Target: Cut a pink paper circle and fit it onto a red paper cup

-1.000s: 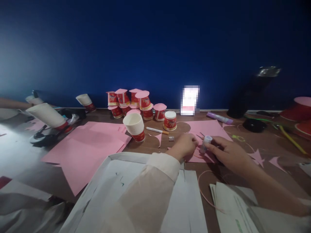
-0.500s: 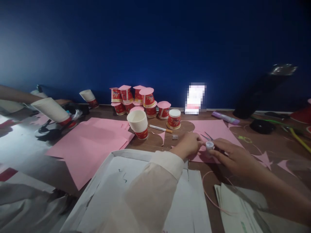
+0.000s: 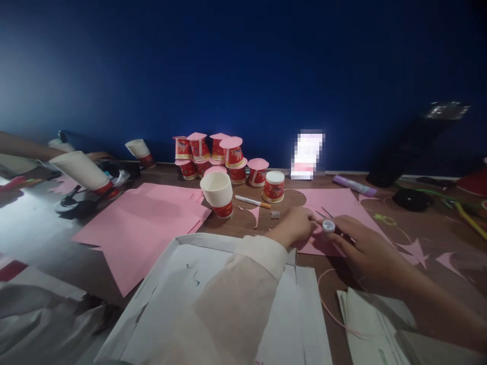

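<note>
Over a sheet of pink paper (image 3: 342,200), my right hand (image 3: 357,241) grips a small white tube (image 3: 328,226) whose round end faces up; it looks like a glue stick. Close on its left is my left hand (image 3: 299,225), fingers pressed together against or just beside the tube; what they hold, if anything, is hidden. Grey scissors (image 3: 324,213) lie on the paper right behind the fingertips. A red cup (image 3: 273,187) stands upside down with its white base up, beyond my left hand.
Red cups with pink paper tops (image 3: 233,152) are piled by the blue wall. A stack of paper cups (image 3: 216,191) stands before them. Pink sheets (image 3: 140,223) and a white box lid (image 3: 163,299) lie nearer. A purple tube (image 3: 353,185) is at right. Another person's arm (image 3: 34,147) reaches in at left.
The white tube has tipped slightly, so more of its round end shows. Both hands hold nearly the same place. The view has shifted a little.
</note>
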Demonstrator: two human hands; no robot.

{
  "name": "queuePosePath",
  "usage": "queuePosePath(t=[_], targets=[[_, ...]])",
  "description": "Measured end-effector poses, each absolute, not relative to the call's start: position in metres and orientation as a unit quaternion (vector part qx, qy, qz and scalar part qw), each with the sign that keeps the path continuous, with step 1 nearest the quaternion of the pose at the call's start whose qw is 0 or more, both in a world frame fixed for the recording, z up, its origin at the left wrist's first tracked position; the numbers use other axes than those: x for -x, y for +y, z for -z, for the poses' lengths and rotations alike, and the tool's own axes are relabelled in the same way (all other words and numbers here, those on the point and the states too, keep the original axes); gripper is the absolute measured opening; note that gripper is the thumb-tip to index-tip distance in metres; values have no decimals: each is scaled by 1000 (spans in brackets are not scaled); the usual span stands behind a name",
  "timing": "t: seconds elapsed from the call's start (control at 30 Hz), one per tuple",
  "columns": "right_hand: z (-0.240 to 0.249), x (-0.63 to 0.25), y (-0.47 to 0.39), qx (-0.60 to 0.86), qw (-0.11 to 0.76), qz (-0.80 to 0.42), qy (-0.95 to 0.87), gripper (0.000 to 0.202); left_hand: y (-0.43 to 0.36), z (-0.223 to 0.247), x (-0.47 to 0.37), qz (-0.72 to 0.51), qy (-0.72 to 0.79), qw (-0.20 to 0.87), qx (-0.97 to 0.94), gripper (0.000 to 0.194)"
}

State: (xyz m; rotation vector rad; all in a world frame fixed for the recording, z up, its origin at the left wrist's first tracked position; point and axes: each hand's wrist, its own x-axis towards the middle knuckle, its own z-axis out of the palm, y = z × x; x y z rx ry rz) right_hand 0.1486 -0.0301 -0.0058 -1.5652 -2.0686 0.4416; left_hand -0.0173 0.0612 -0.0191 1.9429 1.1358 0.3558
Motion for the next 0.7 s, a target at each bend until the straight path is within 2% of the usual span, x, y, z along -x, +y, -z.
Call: queuePosePath(t=[0.2, 0.5, 0.63, 0.7], targets=[[2, -150, -33, 558, 237, -165, -778, 44, 63, 17, 18, -137, 452, 431, -769, 18], [-6, -139, -36, 471, 210, -227, -826, 30, 64, 17, 19, -154, 428, 440, -774, 15], [-10, -146, -40, 522, 223, -255, -783, 34, 65, 17, 18, -160, 432, 449, -765, 10], [-12, -154, -40, 588, 277, -249, -718, 37, 66, 20, 18, -151, 438, 453, -762, 10]])
